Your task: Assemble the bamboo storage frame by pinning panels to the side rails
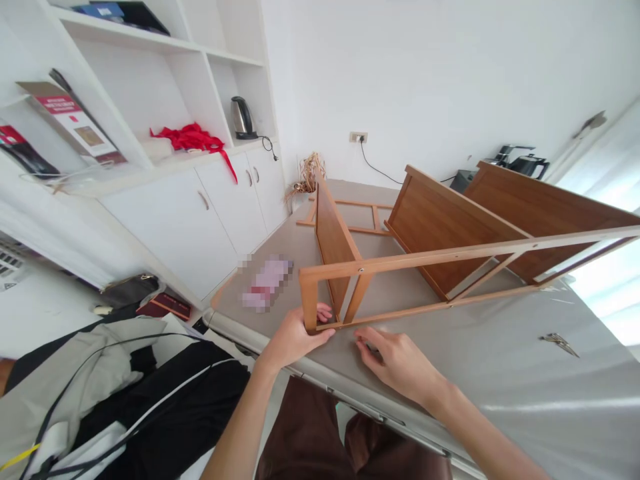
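Note:
A brown wooden shelf unit (410, 260) lies on its side on the grey table, with several boards standing between its slim rails. My left hand (295, 337) wraps round the near left end of its frame, thumb over the lower rail and fingertips showing behind the upright. Just to the right, my right hand (393, 357) is at the lower rail, close to the corner joint. Its thumb and fingers are pinched together; whatever small thing they may hold is hidden. A screw head shows in the upper rail above.
The grey table (450, 353) bears a small pile of metal hardware (560, 343) at right and a blurred pink packet (267, 283) at left. Dried plants (310, 173) stand behind. Clothes and cables (150, 373) lie lower left. White shelving (165, 180) holds a kettle (243, 119) and red ribbon (195, 138).

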Motion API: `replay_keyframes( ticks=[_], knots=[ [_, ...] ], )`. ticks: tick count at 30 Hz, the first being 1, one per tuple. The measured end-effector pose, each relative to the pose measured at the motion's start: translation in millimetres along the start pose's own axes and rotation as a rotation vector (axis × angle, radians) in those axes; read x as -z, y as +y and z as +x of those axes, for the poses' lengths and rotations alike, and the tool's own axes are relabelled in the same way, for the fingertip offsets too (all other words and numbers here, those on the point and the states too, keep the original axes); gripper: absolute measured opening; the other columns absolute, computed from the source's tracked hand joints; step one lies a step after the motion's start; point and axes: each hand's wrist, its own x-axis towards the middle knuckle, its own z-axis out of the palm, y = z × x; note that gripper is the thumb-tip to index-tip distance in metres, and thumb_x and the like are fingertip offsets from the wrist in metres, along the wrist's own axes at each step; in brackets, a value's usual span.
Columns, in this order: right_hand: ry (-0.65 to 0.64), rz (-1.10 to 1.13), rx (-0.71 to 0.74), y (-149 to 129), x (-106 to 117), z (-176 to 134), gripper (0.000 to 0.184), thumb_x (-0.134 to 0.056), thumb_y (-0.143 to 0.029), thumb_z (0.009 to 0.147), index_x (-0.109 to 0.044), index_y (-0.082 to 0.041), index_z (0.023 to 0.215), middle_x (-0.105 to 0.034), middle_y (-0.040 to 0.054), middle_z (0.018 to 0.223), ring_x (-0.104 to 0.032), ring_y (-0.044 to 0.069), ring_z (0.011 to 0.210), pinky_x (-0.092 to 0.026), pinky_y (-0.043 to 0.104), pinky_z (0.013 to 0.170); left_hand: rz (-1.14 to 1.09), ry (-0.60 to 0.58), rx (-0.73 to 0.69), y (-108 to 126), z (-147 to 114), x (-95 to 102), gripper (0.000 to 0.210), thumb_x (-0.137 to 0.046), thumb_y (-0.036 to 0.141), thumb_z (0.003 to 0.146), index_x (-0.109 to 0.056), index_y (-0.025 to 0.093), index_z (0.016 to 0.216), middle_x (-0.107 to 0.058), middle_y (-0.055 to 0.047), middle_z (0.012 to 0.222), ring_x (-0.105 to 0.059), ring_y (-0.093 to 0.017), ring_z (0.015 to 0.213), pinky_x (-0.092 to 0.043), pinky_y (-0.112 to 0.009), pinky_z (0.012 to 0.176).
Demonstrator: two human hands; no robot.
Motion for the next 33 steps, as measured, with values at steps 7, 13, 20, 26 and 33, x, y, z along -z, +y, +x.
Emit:
replay_keyframes(
  ticks=[7,13,20,26,33],
  knots=[
    [0.001,-0.015,0.121,-3,-10,15,0.017,-0.045,-0.020,0.099,-0.052,-0.023,0.114,-0.073,-0.0025,0.081,-0.070,0.016,0.061,-0.042,0.025,0.056,0.114,0.020,-0.053,10,0,3.8,0.029,-0.077,0.025,0.079,-0.067,0.025,0.107,-0.070,-0.002,0.113,-0.065,-0.022,0.108,-0.049,-0.034,0.101],
    [0.007,0.069,0.197,6,-8,23,0.013,-0.046,-0.019,0.103,-0.057,-0.024,0.108,-0.071,-0.0038,0.081,-0.069,0.012,0.064,-0.044,0.024,0.060,0.180,-0.040,-0.020,11,0,7.1,0.023,-0.076,0.027,0.082,-0.070,0.028,0.103,-0.073,0.001,0.107,-0.065,-0.021,0.109,-0.048,-0.034,0.101],
    [0.030,0.084,0.217,8,-19,21,0.015,-0.045,-0.016,0.104,-0.059,-0.022,0.104,-0.070,0.0008,0.096,-0.070,0.011,0.077,-0.049,0.021,0.068,0.210,-0.064,-0.073,4,-1,4.6,0.011,-0.072,0.027,0.087,-0.072,0.027,0.099,-0.076,0.003,0.108,-0.068,-0.019,0.105,-0.046,-0.033,0.105],
    [0.001,0.069,0.184,10,-25,17,0.019,-0.044,-0.014,0.103,-0.060,-0.021,0.112,-0.069,0.0041,0.107,-0.070,0.013,0.086,-0.053,0.021,0.074,0.270,-0.041,-0.151,6,0,7.6,0.010,-0.068,0.026,0.090,-0.075,0.026,0.098,-0.075,0.002,0.104,-0.068,-0.017,0.103,-0.045,-0.032,0.107],
    [0.046,0.043,0.171,7,-28,17,0.024,-0.042,-0.014,0.104,-0.061,-0.020,0.116,-0.070,0.0058,0.109,-0.070,0.013,0.084,-0.055,0.021,0.077,0.274,-0.077,-0.114,9,1,9.9,0.014,-0.065,0.024,0.090,-0.074,0.026,0.101,-0.072,-0.001,0.106,-0.066,-0.018,0.105,-0.051,-0.029,0.095]
  ],
)
